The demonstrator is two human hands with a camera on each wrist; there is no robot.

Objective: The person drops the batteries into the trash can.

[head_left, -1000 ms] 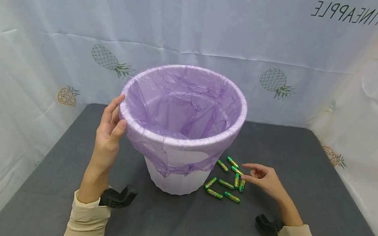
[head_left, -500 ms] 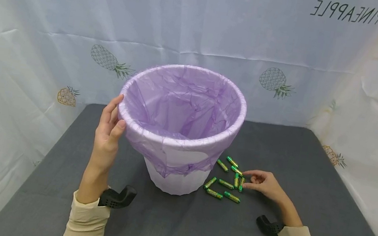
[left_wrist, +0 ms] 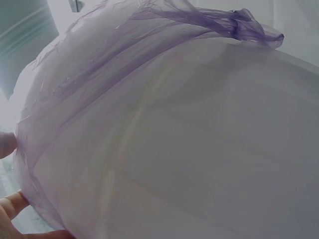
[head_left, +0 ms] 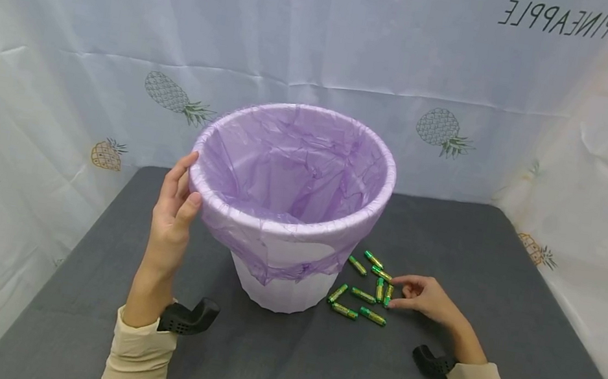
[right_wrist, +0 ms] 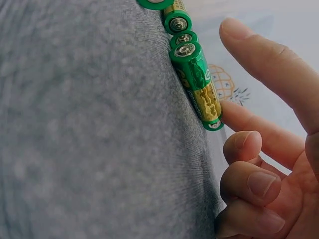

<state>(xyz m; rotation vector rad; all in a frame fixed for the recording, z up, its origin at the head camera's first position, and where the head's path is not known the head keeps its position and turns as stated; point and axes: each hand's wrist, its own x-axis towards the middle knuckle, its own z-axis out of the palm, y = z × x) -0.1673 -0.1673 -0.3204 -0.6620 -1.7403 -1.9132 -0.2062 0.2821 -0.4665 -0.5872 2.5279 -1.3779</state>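
Note:
A white bin [head_left: 279, 294] lined with a purple plastic bag [head_left: 304, 189] stands upright on the dark tabletop. The bag's edge folds over the rim and hangs outside, gathered at the front. My left hand [head_left: 172, 222] rests against the bin's left side, with fingers and thumb spread just below the rim. Beside the bin lie several green and gold batteries. My right hand [head_left: 423, 297] is low at their right edge. Its thumb and index finger reach out on a gap near the rightmost battery [right_wrist: 199, 84], while the other fingers curl; in the right wrist view the thumb stands apart from that battery.
Other batteries [head_left: 373, 317] lie loosely grouped between the bin and my right hand, close to the bin's base. A pineapple-printed curtain [head_left: 326, 42] rises behind and beside the dark table [head_left: 277, 369]. Black wrist mounts [head_left: 190, 317] sit on both forearms.
My right hand has come down slightly nearer to me, thumb and index now lower at the rightmost battery. That battery shifted a touch. The left hand and bin look nearly still.

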